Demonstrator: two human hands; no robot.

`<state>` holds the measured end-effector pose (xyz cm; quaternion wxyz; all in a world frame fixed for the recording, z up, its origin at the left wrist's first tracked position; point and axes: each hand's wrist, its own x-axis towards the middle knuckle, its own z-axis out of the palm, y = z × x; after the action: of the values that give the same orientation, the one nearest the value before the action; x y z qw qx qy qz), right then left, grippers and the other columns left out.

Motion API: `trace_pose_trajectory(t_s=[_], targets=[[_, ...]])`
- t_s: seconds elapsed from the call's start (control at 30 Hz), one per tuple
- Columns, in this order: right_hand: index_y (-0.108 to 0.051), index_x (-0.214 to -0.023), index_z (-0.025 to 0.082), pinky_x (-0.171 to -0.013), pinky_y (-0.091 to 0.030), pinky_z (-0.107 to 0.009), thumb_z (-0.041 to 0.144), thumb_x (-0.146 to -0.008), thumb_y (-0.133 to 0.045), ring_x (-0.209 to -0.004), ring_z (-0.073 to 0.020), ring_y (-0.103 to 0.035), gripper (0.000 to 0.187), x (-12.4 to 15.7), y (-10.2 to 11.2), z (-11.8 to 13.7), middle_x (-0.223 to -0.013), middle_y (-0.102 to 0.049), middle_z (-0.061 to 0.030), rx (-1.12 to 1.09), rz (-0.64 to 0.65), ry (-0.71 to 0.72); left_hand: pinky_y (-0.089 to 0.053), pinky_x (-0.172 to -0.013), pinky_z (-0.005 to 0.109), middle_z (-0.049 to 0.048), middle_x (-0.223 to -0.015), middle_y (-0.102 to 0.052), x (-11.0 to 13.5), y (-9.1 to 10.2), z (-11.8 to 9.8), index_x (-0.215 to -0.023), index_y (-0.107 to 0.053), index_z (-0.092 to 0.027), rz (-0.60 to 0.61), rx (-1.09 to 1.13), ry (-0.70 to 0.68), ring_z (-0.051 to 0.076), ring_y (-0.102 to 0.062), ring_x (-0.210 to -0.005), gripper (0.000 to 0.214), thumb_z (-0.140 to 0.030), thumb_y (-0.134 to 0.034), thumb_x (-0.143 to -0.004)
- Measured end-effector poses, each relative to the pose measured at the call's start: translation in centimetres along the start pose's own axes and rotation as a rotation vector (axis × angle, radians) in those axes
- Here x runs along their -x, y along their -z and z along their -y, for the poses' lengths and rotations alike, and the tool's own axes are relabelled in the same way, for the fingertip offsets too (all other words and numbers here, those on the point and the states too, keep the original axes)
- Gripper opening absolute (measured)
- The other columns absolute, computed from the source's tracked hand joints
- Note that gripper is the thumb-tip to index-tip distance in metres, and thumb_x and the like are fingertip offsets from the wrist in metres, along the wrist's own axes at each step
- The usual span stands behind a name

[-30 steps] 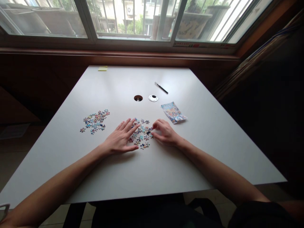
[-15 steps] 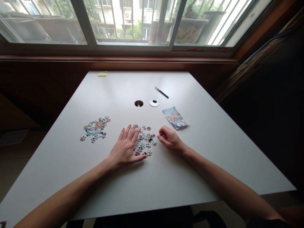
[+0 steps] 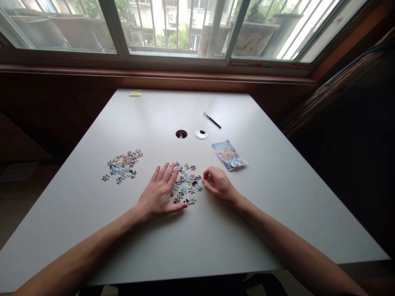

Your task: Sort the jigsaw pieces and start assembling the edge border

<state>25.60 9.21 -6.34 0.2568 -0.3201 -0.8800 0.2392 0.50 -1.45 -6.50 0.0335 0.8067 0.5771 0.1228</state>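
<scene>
A pile of small colourful puzzle pieces (image 3: 188,185) lies on the white table (image 3: 197,230) between my hands. My left hand (image 3: 160,193) rests flat on the table with its fingers stretched out, touching the pile's left edge. My right hand (image 3: 217,185) sits just right of the pile with its fingers curled in and thumb against them; whether a piece is in them I cannot make out. A second group of puzzle pieces (image 3: 122,165) is spread out further left.
A printed puzzle picture card (image 3: 228,155) lies to the right of the pile. Behind it are a cable hole (image 3: 181,134), its white cap (image 3: 201,134) and a black pen (image 3: 212,120). A yellow sticky note (image 3: 135,93) sits at the far edge under the window.
My right hand has drawn back from the pile's right edge and curled its fingers. My left hand stays flat at the pile's left side. The view has shifted slightly.
</scene>
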Motion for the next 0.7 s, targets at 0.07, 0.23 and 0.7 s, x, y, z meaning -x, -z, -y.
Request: trace_pose_trajectory(t_s=[0.07,0.23,0.7], targets=[[-0.050,-0.084,0.022,-0.074,-0.039,-0.034,0.019,-0.085,-0.057,-0.075,-0.0191,-0.052,0.008,0.0,-0.1,0.0,-0.080,-0.058,-0.0027,0.010,0.001,-0.004,-0.009,-0.126,0.056,0.0196,-0.166,-0.018,0.1,-0.1,0.0,-0.159,-0.019,-0.009,-0.004,-0.001,-0.003,0.040,-0.013,-0.154,0.114,-0.084,-0.047,-0.079],[-0.049,-0.085,0.022,-0.076,-0.040,-0.035,0.018,-0.086,-0.055,-0.076,-0.0194,-0.053,0.007,-0.1,-0.3,0.0,-0.082,-0.059,-0.0032,0.003,-0.018,-0.008,-0.010,-0.126,0.056,0.0203,-0.166,-0.017,0.1,0.1,0.0,-0.159,-0.019,-0.009,0.007,0.007,-0.006,0.039,-0.012,-0.154,0.110,-0.082,-0.046,-0.081],[-0.054,-0.106,0.021,-0.091,-0.047,-0.044,0.014,-0.088,-0.050,-0.096,-0.0255,-0.054,0.020,0.2,-0.3,-0.3,-0.102,-0.058,-0.0098,-0.037,-0.107,0.014,-0.008,-0.123,0.063,0.0210,-0.166,-0.015,-3.6,-1.9,-3.2,-0.158,-0.026,-0.013,0.057,0.027,0.123,0.043,-0.008,-0.154,0.109,-0.087,-0.042,-0.079]])
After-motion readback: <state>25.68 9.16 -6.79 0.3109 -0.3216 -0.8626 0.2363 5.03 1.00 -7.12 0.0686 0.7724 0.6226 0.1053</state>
